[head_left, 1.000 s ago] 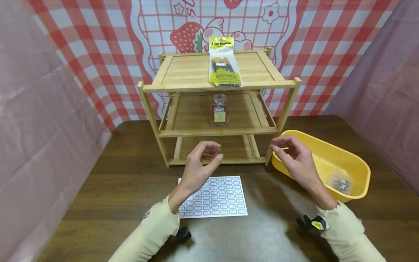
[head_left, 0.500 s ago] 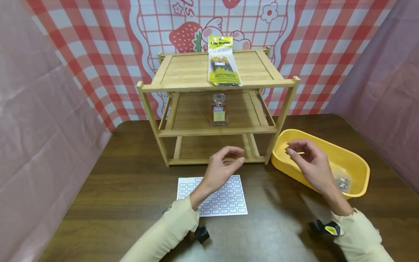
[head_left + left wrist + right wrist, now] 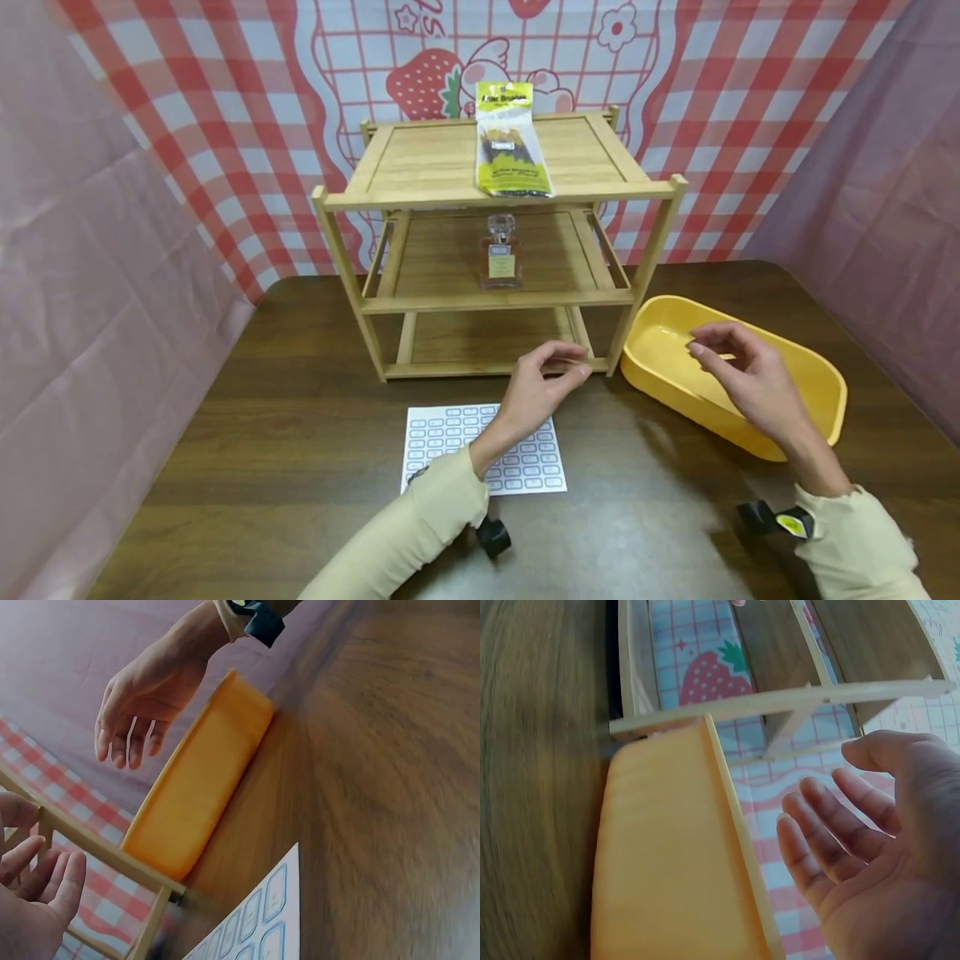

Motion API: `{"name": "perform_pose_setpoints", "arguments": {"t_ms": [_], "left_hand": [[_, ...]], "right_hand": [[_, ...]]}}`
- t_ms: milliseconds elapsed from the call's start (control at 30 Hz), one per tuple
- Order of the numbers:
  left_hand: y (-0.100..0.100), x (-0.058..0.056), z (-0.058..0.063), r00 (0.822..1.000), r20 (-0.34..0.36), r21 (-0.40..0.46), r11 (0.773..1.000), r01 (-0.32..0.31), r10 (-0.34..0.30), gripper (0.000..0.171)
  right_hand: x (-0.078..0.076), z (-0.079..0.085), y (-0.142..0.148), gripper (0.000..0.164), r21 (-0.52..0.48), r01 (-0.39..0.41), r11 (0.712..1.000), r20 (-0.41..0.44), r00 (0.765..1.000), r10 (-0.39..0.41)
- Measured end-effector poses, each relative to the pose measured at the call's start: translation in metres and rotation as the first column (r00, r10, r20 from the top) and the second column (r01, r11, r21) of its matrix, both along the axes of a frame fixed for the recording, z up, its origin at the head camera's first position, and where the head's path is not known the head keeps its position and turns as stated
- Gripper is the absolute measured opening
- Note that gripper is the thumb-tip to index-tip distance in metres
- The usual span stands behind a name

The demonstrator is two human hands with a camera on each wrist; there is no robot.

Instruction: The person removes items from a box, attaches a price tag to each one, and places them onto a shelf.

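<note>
My left hand [image 3: 540, 387] hovers in front of the shelf's lower right, over the right part of a label sheet [image 3: 442, 433], fingers loosely bent with nothing in them. Above the yellow basin [image 3: 667, 392] hangs my right hand [image 3: 753, 375], its fingers relaxed and bare. The right wrist view shows that hand [image 3: 877, 832] beside the basin's rim [image 3: 739, 832]. Both hands appear in the left wrist view, the right hand [image 3: 154, 690] over the basin [image 3: 202, 772]. The small clear packet in the basin is hidden behind my right hand.
A three-tier wooden shelf [image 3: 495, 304] stands at the back of the table. A pack of artist brushes [image 3: 513, 158] lies on its top tier, and a perfume bottle [image 3: 501, 254] stands on the middle tier. A checked strawberry cloth [image 3: 247, 125] hangs behind.
Both hands have moved to the right, the left from the sheet's left part across to its right, the right farther over the basin. The basin's packet has become hidden.
</note>
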State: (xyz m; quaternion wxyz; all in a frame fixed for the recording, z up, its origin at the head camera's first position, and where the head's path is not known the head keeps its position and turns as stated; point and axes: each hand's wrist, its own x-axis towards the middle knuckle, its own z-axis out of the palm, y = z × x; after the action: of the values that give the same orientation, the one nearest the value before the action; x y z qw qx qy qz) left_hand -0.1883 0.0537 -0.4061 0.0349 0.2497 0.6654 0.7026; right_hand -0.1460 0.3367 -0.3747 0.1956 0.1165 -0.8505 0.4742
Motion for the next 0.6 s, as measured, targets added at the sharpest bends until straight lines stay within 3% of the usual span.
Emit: {"name": "perform_pose_setpoints", "arguments": {"t_ms": [367,600], "left_hand": [[0.028,-0.003,-0.013,0.990,0.139,0.202,0.979,-0.009,-0.020,0.027],[0.043,-0.001,-0.015,0.972,0.230,0.261,0.965,-0.022,-0.040,0.029]], "right_hand": [[0.002,-0.001,0.023,0.018,0.085,0.041,0.996,0.076,0.996,-0.048],[0.007,0.001,0.040,0.021,0.155,0.092,0.984,0.084,0.991,-0.106]]}}
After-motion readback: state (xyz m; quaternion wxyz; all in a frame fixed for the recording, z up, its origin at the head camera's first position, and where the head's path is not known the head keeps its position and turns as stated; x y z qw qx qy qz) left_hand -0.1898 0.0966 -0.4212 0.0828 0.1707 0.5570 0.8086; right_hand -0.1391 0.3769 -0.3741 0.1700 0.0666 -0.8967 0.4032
